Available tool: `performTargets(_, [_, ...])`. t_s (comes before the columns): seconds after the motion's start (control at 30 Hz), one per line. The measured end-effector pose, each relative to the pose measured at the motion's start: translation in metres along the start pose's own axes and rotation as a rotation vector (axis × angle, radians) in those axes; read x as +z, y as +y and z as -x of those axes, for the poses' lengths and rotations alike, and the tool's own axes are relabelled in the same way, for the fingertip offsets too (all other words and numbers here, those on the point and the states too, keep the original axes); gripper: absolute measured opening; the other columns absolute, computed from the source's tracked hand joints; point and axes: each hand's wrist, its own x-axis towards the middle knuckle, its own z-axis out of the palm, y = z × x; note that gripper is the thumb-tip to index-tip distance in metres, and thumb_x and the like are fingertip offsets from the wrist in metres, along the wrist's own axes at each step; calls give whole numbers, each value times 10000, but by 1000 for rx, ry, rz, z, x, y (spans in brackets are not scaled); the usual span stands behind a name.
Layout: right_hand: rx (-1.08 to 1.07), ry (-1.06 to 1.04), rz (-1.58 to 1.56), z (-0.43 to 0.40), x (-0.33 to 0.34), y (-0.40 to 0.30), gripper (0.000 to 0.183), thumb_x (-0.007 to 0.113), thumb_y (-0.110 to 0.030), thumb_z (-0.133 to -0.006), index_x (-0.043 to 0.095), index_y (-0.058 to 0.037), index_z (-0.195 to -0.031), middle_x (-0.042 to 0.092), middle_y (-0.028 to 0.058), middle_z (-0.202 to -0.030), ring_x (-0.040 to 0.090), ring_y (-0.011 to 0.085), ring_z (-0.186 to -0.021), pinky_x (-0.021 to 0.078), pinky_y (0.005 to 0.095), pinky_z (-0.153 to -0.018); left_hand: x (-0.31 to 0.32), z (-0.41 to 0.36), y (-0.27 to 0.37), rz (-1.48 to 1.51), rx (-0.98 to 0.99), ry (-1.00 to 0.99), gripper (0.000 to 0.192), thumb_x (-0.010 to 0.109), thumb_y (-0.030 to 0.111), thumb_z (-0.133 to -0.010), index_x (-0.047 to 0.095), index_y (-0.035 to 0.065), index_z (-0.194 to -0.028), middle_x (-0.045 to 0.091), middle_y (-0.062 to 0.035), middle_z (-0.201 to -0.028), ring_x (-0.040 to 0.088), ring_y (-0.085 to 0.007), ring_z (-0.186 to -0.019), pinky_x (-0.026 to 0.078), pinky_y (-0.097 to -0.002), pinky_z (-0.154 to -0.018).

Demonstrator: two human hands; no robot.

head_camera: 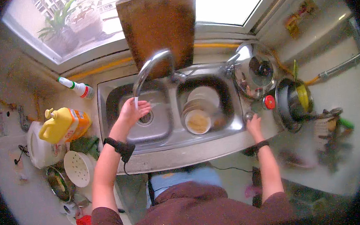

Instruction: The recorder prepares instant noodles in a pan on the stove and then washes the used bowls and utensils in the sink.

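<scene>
My left hand point(135, 111) is held palm up under the spout of a chrome gooseneck faucet point(151, 65), with its fingers spread and holding nothing. A thin stream of water falls onto it, above the left basin point(131, 133) of a steel double sink. At the sink's right edge, my right hand point(254, 125) has its fingers on a small round greyish object point(248, 116), too blurred to name. Stacked plates point(204, 94) lie in the right basin, and a white bowl point(197, 121) with something yellowish inside sits in front of them.
A wooden cutting board point(157, 25) leans upright behind the faucet. Left stand a yellow pump jug point(63, 124), a white bottle point(79, 88) and a white perforated strainer point(78, 168). Right are a shiny metal lid point(254, 71), a red-capped jar point(268, 102) and dark pans point(288, 104).
</scene>
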Motion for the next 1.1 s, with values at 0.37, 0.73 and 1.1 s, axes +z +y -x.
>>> performTargets(0.37, [-97,25,-101,-11,15,4,354,514,-133,-775,369,42,-1046,417,289,-1022,456,432,-896,383,443,-792,-131,15,-28,-1104,268,312,302,418,267,-818,533,-9,-859,553,-115,-823,530,-225,-748,397,-356,-621])
performTargets(0.73, [-310,-216,-145,45,-74,-121,330,506,-70,-756,390,53,-1039,485,253,-964,471,396,-898,385,412,-787,-127,132,-76,-498,171,479,272,445,296,-817,535,70,-939,539,-9,-892,540,-134,-796,407,-249,-666])
performTargets(1.1, [-1154,-801,80,35,123,-418,344,518,-213,-755,451,50,-966,547,254,-869,546,362,-795,439,412,-686,-92,215,-80,-647,186,347,291,407,238,-872,516,-2,-996,556,-65,-958,509,-143,-896,387,-273,-811])
